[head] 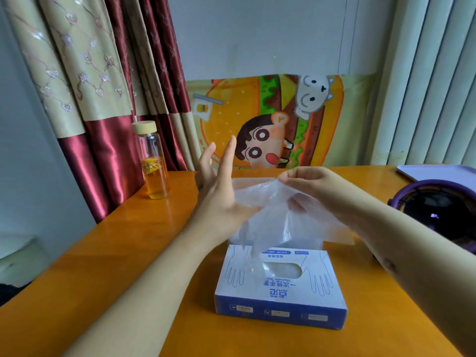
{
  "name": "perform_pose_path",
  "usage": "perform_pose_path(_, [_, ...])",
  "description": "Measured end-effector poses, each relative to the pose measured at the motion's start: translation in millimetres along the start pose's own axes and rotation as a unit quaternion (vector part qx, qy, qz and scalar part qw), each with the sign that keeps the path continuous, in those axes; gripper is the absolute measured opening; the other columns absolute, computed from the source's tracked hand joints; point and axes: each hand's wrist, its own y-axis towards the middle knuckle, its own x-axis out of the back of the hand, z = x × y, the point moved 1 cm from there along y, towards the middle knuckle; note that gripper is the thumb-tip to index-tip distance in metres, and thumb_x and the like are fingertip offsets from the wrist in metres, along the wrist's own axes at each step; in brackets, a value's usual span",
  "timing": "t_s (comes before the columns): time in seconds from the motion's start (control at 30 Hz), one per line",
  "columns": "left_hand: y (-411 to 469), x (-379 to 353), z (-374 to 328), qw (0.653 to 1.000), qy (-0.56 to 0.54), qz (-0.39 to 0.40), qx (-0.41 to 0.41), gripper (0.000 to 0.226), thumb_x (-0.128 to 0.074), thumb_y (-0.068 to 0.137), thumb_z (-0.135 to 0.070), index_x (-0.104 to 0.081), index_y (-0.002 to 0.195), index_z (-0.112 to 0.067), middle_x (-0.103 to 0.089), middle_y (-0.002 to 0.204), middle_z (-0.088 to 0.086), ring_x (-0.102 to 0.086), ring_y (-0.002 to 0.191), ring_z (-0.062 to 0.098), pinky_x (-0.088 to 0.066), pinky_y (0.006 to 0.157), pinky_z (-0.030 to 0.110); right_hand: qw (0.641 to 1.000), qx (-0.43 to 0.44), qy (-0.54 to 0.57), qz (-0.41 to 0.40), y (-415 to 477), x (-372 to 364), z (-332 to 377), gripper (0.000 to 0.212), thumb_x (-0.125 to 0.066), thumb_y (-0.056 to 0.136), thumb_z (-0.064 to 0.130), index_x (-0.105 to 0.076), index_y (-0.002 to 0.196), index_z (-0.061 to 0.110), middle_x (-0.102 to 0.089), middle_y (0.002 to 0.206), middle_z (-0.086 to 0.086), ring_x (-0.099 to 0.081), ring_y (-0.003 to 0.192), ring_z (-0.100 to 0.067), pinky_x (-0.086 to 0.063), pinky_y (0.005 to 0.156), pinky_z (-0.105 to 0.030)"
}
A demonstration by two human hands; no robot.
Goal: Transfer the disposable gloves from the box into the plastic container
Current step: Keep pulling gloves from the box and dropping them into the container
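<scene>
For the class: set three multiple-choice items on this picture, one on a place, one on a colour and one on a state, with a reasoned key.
1. Where is the glove box?
A. on the orange table
B. on the floor
C. on a shelf

2. What colour is the liquid in the glass bottle?
A. green
B. orange-yellow
C. blue

3. What is the right hand doing?
A. lying flat
B. hanging empty
C. pinching a clear disposable glove above the box

Key:
1 A, the box sits on the tabletop.
2 B, amber liquid shows through the glass.
3 C, its fingers curl on the film.
</scene>
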Motion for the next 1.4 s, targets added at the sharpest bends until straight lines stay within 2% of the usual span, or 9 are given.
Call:
perform_pose_path(0.1, [20,4,-3,0.995,0.020,-0.069,-0.069,0.023,-0.069,0.086,-0.032,-0.060,0.103,-0.044,-0.042,0.133,-0.010,-0.028,0.129,0.003,-0.023,0.109,0.027,0.999,-0.033,0.031,-0.001,7,5,-11,0.017,-0.056,0.093,0.013,-0.064,0.081,0.007,-0.061,0.069,-0.009,-0.057,0.054,-0.012,-0.051,0.053,-0.020])
perform_pose_path(0.23, [41,0,0,0.999,-0.023,0.033,-0.007,0.007,-0.063,0.091,-0.024,-0.066,0.085,-0.023,-0.068,0.088,-0.011,-0.062,0.087,0.003,-0.047,0.082,0.018,0.995,-0.063,0.081,-0.020,12,17,-18,0.020,-0.060,0.090,0.011,-0.062,0.107,0.001,-0.070,0.085,-0.008,-0.069,0.068,-0.013,-0.057,0.066,-0.022])
perform_pose_path(0.37, [61,-2,4,0.990,-0.053,0.087,0.095,0.015,-0.055,0.096,-0.015,-0.066,0.089,-0.008,-0.070,0.078,-0.006,-0.063,0.062,-0.006,-0.042,0.053,0.005,0.988,-0.014,0.111,-0.109,10,37,-13,0.039,-0.063,0.077,0.060,-0.065,0.100,0.029,-0.061,0.127,-0.005,-0.052,0.124,-0.027,-0.037,0.106,-0.053])
perform_pose_path(0.6, [71,-21,2,0.976,-0.096,0.102,0.165,0.044,-0.032,0.100,-0.048,-0.055,0.117,-0.015,-0.067,0.109,-0.001,-0.066,0.088,0.013,-0.041,0.067,0.018,0.989,0.091,-0.049,-0.104,7,39,-30,0.041,-0.066,0.071,0.049,-0.054,0.099,0.020,-0.067,0.107,0.002,-0.067,0.092,-0.012,-0.056,0.082,-0.035])
perform_pose_path(0.73, [47,-46,5,0.974,0.111,0.191,0.058,0.085,-0.050,0.073,-0.079,-0.026,0.142,-0.036,-0.054,0.115,-0.017,-0.055,0.107,0.009,-0.050,0.090,0.036,0.951,0.130,-0.251,-0.123,23,34,-56,0.034,-0.070,0.080,0.004,-0.051,0.101,0.024,-0.063,0.109,0.004,-0.065,0.084,-0.004,-0.056,0.074,-0.025])
perform_pose_path(1.0, [82,-39,40,0.976,0.102,0.169,0.096,0.019,-0.065,0.090,-0.022,-0.049,0.082,-0.016,-0.051,0.074,-0.006,-0.049,0.068,0.010,-0.034,0.052,0.019,0.916,0.152,-0.334,-0.164,48,57,-33,0.030,-0.059,0.083,-0.001,-0.051,0.092,0.027,-0.059,0.106,0.006,-0.064,0.083,-0.015,-0.047,0.056,-0.014])
perform_pose_path(1.1, [103,-40,48,0.966,0.120,0.208,0.093,0.019,-0.065,0.090,-0.020,-0.059,0.107,-0.016,-0.055,0.079,-0.007,-0.052,0.069,0.006,-0.035,0.050,0.012,0.900,0.102,-0.398,-0.147,69,64,-32,0.034,-0.053,0.083,-0.006,-0.051,0.078,0.028,-0.060,0.097,-0.002,-0.059,0.071,-0.021,-0.037,0.040,-0.012])
perform_pose_path(1.2, [121,-50,57,0.950,0.159,0.256,0.084,0.050,-0.063,0.090,-0.016,-0.048,0.137,-0.022,-0.062,0.100,-0.006,-0.059,0.091,0.013,-0.048,0.072,0.022,0.866,0.052,-0.485,-0.114,89,64,-37,0.037,-0.048,0.083,-0.007,-0.056,0.071,0.027,-0.065,0.096,-0.008,-0.056,0.072,-0.020,-0.041,0.051,-0.021])
perform_pose_path(1.4, [142,-75,79,0.917,0.291,0.266,0.060,0.050,-0.052,0.091,-0.010,-0.046,0.135,-0.033,-0.063,0.117,-0.006,-0.058,0.107,0.021,-0.050,0.088,0.037,0.796,-0.040,-0.603,-0.036,108,56,-60,0.042,-0.048,0.090,-0.005,-0.065,0.118,0.021,-0.061,0.118,-0.004,-0.057,0.106,-0.024,-0.046,0.092,-0.031])
